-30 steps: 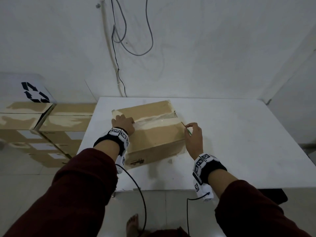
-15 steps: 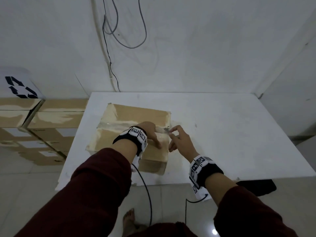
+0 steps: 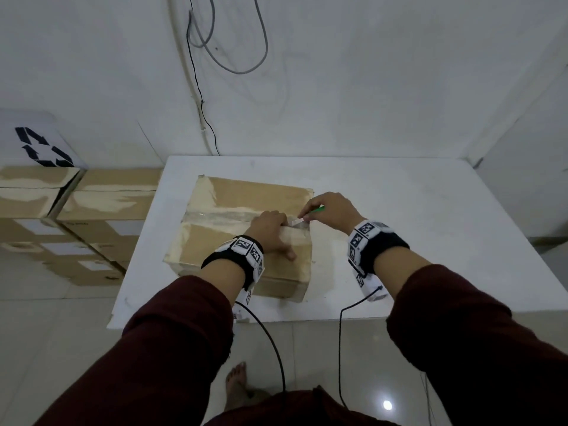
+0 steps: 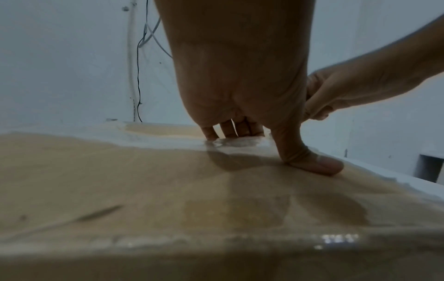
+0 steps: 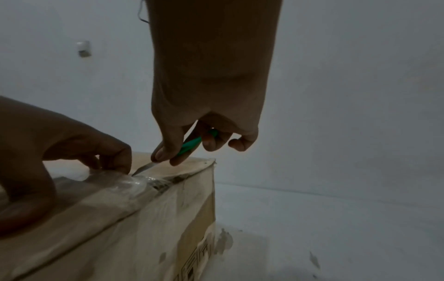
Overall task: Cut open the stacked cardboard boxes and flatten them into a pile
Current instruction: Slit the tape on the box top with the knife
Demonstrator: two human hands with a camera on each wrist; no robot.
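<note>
While a taped cardboard box (image 3: 233,229) sits on the white surface (image 3: 399,226) toward its left side, both hands work at the right end of the tape strip (image 3: 221,215) that runs along the box's top seam. The left hand (image 3: 272,232) rests on the box top, fingertips bent down onto the glossy tape and the thumb (image 4: 312,161) pressed flat on the cardboard nearer the person. The right hand (image 3: 333,212) pinches a green-handled cutter (image 5: 192,145) between thumb and fingers, the remaining fingers curled loosely. Its thin blade (image 5: 144,168) angles down and meets the tape just beside the left fingertips, close to the box's right edge. In the right wrist view the tape there looks crinkled and shiny. Left of the surface, more sealed cardboard boxes (image 3: 92,216) stand stacked on the floor against the wall, one white panel (image 3: 40,142) behind them bearing a dark recycling mark. Cables (image 3: 227,41) hang on the wall beyond.
</note>
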